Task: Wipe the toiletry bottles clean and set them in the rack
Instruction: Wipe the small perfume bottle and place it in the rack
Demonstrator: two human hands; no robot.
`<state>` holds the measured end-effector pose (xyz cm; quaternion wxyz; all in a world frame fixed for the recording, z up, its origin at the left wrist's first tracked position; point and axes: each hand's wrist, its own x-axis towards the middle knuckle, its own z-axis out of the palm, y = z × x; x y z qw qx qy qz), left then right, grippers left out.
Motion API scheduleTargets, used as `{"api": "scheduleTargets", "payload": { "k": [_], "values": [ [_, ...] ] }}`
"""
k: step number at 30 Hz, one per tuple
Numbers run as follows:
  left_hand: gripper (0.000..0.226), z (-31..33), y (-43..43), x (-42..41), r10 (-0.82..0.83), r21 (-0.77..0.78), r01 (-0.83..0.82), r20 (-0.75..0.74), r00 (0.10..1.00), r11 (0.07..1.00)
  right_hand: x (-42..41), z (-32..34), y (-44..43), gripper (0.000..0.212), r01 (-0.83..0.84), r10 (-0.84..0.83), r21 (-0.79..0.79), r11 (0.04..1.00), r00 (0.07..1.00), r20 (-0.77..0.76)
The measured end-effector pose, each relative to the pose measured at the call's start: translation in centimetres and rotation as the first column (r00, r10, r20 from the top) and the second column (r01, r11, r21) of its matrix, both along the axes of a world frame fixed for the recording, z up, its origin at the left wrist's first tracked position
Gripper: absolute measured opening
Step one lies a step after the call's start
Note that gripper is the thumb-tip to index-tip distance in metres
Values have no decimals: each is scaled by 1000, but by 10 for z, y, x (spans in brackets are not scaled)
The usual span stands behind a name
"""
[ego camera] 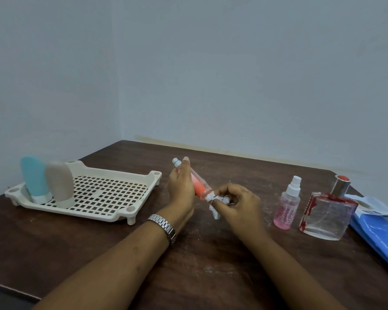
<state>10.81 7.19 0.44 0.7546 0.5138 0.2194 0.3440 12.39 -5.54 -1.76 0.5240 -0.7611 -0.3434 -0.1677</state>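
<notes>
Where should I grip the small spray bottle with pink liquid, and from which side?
Probably grip the spray bottle round its straight body, below the narrow cap, coming from the front or left. It stands upright, and the square glass bottle stands close on its right, leaving little room there.

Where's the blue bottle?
The blue bottle stands at far left in the head view, cap down in the cream rack, beside the beige bottle.
</notes>
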Motion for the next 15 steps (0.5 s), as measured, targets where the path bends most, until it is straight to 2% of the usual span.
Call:
{"api": "scheduleTargets", "payload": {
  "k": [4, 9, 15],
  "values": [
    [34, -5, -5, -1, -61, 137, 62, -11, 998, 989, 0, 4, -2, 15, 1, 9, 169, 986, 998, -57],
    [26, -8, -9, -3, -75, 247, 71, 6, 997, 966, 6, 1, -6, 14, -38, 43, 106, 994, 998, -42],
    [25, -10, -7, -3, -114, 332, 102, 18, 993, 938, 16, -4, -7, 11, 14, -12, 83, 996, 1000, -27]
  ]
}}
